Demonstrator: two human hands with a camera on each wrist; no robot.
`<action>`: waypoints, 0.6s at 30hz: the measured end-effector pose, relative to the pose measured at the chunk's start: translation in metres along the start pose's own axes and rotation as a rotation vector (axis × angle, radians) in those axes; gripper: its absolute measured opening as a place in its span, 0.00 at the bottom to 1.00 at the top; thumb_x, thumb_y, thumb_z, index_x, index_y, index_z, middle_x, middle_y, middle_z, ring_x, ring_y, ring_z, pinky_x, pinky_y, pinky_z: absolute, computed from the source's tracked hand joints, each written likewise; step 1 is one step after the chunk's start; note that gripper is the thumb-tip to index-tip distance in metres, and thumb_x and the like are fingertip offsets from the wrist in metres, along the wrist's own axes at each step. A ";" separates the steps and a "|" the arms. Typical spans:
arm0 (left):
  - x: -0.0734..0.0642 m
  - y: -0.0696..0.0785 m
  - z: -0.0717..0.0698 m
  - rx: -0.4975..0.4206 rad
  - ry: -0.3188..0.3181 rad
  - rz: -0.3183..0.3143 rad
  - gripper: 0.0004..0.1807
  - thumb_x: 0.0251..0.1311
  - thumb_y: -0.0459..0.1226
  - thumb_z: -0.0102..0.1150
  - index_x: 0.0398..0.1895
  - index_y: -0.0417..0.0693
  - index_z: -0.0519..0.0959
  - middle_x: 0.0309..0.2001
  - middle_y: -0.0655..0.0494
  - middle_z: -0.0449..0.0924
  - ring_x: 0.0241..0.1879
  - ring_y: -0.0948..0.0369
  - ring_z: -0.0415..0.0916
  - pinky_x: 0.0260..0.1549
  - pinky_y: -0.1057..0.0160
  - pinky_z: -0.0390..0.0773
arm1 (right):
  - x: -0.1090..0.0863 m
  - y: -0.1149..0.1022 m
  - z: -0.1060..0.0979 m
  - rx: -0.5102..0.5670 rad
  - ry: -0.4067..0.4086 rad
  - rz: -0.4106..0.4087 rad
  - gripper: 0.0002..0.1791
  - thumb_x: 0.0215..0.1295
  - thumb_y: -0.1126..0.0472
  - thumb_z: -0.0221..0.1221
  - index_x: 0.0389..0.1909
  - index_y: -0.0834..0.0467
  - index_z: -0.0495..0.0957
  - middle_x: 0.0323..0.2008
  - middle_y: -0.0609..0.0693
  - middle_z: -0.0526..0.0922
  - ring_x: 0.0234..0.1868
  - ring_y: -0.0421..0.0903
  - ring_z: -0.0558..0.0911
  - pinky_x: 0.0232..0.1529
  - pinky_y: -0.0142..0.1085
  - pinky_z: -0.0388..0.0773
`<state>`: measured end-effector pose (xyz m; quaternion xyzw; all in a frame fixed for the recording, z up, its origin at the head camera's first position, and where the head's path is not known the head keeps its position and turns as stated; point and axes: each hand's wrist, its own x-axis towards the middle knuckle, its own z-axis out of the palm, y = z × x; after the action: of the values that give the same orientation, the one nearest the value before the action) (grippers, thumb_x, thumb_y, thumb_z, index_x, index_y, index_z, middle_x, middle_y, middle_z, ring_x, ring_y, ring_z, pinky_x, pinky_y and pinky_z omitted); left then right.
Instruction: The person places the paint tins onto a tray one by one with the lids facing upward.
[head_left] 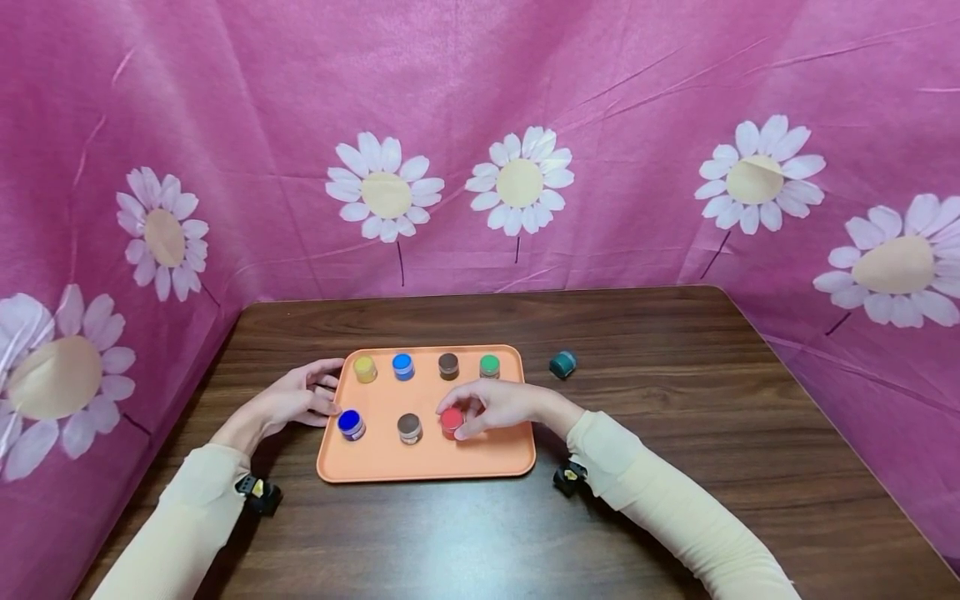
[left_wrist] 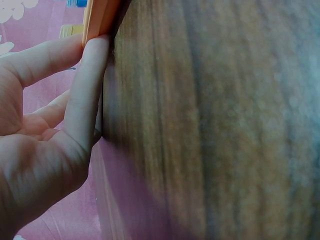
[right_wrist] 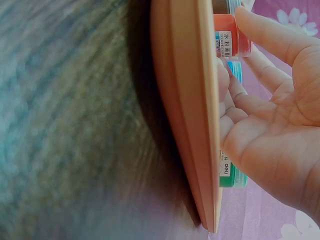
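Note:
My right hand [head_left: 498,406] reaches over an orange tray [head_left: 427,467] and holds a red paint jar [head_left: 452,419] between thumb and index finger. In the right wrist view the labelled red jar [right_wrist: 226,36] stands upright at the tray, with a fingertip at its clear lid. My left hand [head_left: 296,396] rests at the tray's left edge, fingers spread along the rim; the left wrist view has its fingertips touching the tray rim [left_wrist: 97,20]. Nearest that hand is a dark blue jar [head_left: 351,424]. A brown jar [head_left: 409,427] stands left of the red one.
Along the tray's back row stand a yellow jar [head_left: 365,368], a blue jar [head_left: 403,366], another brown jar [head_left: 448,365] and a green jar [head_left: 489,367]. A dark teal jar [head_left: 562,363] lies tilted on the wooden table [head_left: 637,367], right of the tray. Pink flowered cloth [head_left: 615,208] surrounds the table.

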<state>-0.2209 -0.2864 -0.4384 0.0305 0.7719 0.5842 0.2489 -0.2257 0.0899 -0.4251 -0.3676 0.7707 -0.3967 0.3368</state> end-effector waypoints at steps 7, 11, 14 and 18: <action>0.001 -0.001 -0.001 0.000 0.006 -0.007 0.51 0.55 0.23 0.66 0.80 0.39 0.49 0.58 0.36 0.64 0.43 0.56 0.79 0.40 0.53 0.86 | 0.000 -0.001 -0.001 0.007 0.005 0.006 0.23 0.70 0.60 0.65 0.63 0.59 0.76 0.46 0.47 0.81 0.43 0.44 0.75 0.45 0.34 0.74; 0.000 -0.001 0.000 -0.007 0.008 -0.013 0.51 0.55 0.23 0.66 0.80 0.40 0.49 0.58 0.36 0.64 0.43 0.56 0.79 0.41 0.53 0.86 | -0.002 0.001 -0.003 0.032 0.006 0.012 0.22 0.71 0.60 0.64 0.63 0.59 0.76 0.49 0.48 0.81 0.49 0.43 0.77 0.49 0.36 0.76; 0.001 -0.001 0.000 -0.007 0.003 -0.011 0.51 0.55 0.23 0.66 0.80 0.39 0.49 0.58 0.36 0.64 0.43 0.56 0.79 0.41 0.53 0.86 | -0.005 0.001 -0.008 0.029 0.029 0.012 0.21 0.71 0.59 0.64 0.62 0.58 0.76 0.49 0.48 0.81 0.51 0.43 0.78 0.50 0.36 0.78; 0.001 -0.002 0.000 -0.010 0.004 -0.007 0.52 0.54 0.22 0.66 0.80 0.39 0.48 0.57 0.36 0.64 0.43 0.56 0.79 0.40 0.52 0.86 | -0.013 0.002 -0.018 0.021 0.084 -0.002 0.22 0.72 0.57 0.63 0.63 0.60 0.76 0.49 0.48 0.81 0.51 0.45 0.80 0.47 0.40 0.81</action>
<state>-0.2219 -0.2868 -0.4402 0.0253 0.7695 0.5874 0.2494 -0.2340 0.1081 -0.4153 -0.3477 0.7796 -0.4201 0.3078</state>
